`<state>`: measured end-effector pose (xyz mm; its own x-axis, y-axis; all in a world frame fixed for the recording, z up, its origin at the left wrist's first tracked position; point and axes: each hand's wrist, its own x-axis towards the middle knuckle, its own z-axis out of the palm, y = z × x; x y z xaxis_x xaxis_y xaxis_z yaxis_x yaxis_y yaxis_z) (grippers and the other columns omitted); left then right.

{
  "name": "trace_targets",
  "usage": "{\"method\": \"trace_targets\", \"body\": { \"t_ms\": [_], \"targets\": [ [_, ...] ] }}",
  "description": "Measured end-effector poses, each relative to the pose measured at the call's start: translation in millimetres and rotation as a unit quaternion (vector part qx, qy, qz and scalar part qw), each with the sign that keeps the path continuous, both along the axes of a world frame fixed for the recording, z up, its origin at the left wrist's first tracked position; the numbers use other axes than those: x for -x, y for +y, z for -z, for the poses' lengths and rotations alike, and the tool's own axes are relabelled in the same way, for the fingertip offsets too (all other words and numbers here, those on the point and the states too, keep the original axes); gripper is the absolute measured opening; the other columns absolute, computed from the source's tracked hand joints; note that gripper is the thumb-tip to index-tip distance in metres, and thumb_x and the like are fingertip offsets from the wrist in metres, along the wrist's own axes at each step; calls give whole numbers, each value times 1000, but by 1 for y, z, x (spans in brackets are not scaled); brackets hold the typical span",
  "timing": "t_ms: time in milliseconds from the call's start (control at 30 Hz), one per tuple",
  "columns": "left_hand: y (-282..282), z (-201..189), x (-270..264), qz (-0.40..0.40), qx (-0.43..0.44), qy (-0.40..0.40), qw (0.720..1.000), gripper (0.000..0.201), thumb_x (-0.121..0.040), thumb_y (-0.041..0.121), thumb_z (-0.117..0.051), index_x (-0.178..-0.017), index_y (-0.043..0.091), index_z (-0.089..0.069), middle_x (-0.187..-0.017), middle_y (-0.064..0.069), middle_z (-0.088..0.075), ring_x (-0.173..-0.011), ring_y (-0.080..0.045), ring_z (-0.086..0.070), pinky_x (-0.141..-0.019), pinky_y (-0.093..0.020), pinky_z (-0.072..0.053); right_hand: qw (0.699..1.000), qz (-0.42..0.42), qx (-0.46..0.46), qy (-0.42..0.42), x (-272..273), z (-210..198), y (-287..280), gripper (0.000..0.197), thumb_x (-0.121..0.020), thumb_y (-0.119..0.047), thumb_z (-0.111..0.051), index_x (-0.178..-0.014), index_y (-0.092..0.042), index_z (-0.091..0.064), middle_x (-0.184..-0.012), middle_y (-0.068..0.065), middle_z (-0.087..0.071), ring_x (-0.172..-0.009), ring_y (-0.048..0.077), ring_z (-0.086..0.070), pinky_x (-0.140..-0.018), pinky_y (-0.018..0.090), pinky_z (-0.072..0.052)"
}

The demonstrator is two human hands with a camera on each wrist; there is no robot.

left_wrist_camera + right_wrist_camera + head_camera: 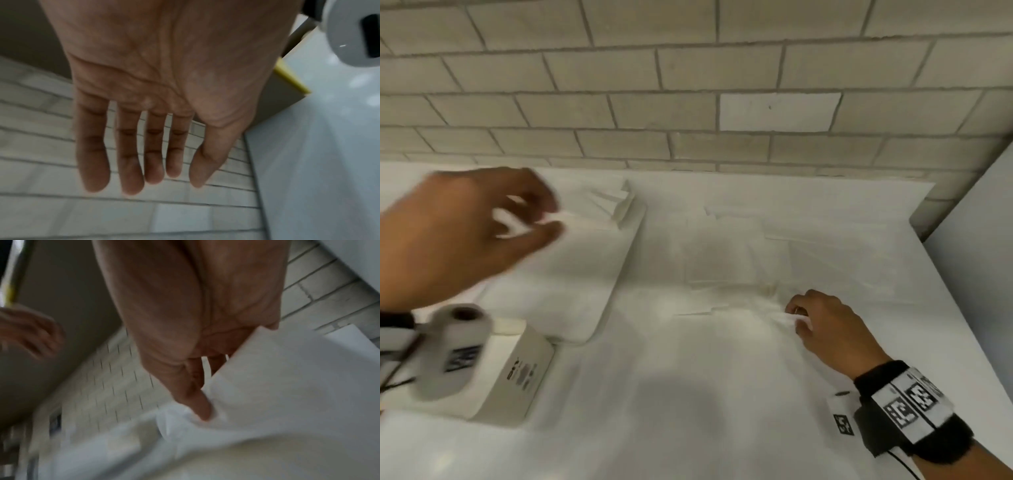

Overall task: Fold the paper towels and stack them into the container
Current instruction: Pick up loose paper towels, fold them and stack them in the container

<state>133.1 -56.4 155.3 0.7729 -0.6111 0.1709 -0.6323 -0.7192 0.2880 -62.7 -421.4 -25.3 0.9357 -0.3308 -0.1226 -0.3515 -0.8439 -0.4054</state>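
The left hand (458, 236) hangs blurred in the air with its fingers (131, 162) straight and slightly spread, grasping nothing. Under and just beyond it sits the container (616, 267), a white open tray with rounded corners; folded towels (616, 202) lie inside, pale and creased, some standing on edge against its far right corner, just beyond the left fingertips. Near the left wrist stands a white box (517, 373) with dark print on its side, too blurred to read. The wrist camera (453, 349) in front of it carries a black-and-white coded tag, also unreadable.

Between the hands, loose towels (726, 260) lie flat and overlapping on the white counter (688, 411), thin, soft-edged, almost the counter's own colour. The right hand (825, 325) rests low on the counter and pinches a bunched towel (267, 386) between thumb and fingers; wrinkles fan out from the grip. The band (907, 407) on the right wrist shows square coded markers, with no legible words
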Motion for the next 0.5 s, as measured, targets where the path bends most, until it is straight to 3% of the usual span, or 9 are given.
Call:
{"method": "trace_targets", "body": {
  "t_ms": [33,100,167,200,267,300,367,433,500],
  "targets": [
    [-43,-5,26,62,-3,7,998,25,-82,50,-68,-104,40,-63,-97,16,-67,-87,3,-65,-74,-16,-55,999,-6,-26,-26,6,-12,1,16,-96,-19,-56,-108,-28,-64,-102,-13,-58,-93,8,-56,-79,24,-47],
    [-110,16,62,194,8,-30,980,49,-81,55,-68,-126,39,-56,-119,19,-59,-106,2,-57,-90,-19,-51,994,-27,-59,-86,19,-45,5,10,-96,-26,-56,-96,-32,-64,-92,-16,-56,-86,4,-56,-73,22,-48],
    [-156,51,84,245,-51,52,967,72,-80,62,-69,-143,41,-41,-138,20,-46,-123,0,-45,-102,-23,-44,988,-48,-88,-114,31,-80,10,11,-94,-31,-53,-90,-36,-62,-90,-17,-56,-83,3,-57,-68,20,-46],
    [-174,68,89,266,-67,84,958,72,-80,61,-70,-143,41,-41,-138,20,-48,-122,-1,-46,-100,-24,-45,986,-59,-107,-115,35,-93,12,11,-94,-32,-53,-91,-36,-62,-92,-17,-56,-84,4,-57,-68,19,-46],
    [-203,88,98,294,-33,131,946,41,-85,50,-71,-121,35,-58,-111,16,-64,-95,-3,-59,-82,-27,-51,980,-75,-139,-119,42,-109,11,10,-95,-33,-55,-93,-38,-64,-97,-17,-58,-87,5,-59,-69,17,-45],
    [-211,94,99,297,1,162,941,23,-88,43,-72,-104,29,-64,-90,13,-67,-77,-3,-59,-70,-26,-50,977,-65,-158,-128,44,-114,8,7,-94,-36,-58,-95,-39,-64,-100,-17,-59,-87,6,-60,-69,15,-44],
    [-218,105,95,271,56,259,925,17,-88,34,-76,-82,23,-66,-66,12,-62,-59,-2,-53,-58,-19,-40,966,-17,-214,-145,51,-115,-6,23,-86,-50,-65,-107,-42,-62,-106,-17,-62,-90,6,-61,-71,14,-42],
    [-215,116,90,200,135,394,887,14,-84,28,-82,-81,20,-71,-69,13,-67,-63,-2,-61,-63,-17,-44,950,34,-272,-153,56,-107,-22,58,-72,-66,-71,-125,-51,-51,-122,-23,-59,-112,-3,-56,-89,16,-41],
    [-210,123,91,105,238,518,815,17,-80,22,-84,-94,15,-77,-91,4,-78,-85,-14,-74,-79,-27,-55,917,66,-356,-168,57,-96,-27,85,-58,-74,-77,-133,-57,-43,-133,-26,-55,-128,-7,-47,-105,25,-38]
  ]
}}
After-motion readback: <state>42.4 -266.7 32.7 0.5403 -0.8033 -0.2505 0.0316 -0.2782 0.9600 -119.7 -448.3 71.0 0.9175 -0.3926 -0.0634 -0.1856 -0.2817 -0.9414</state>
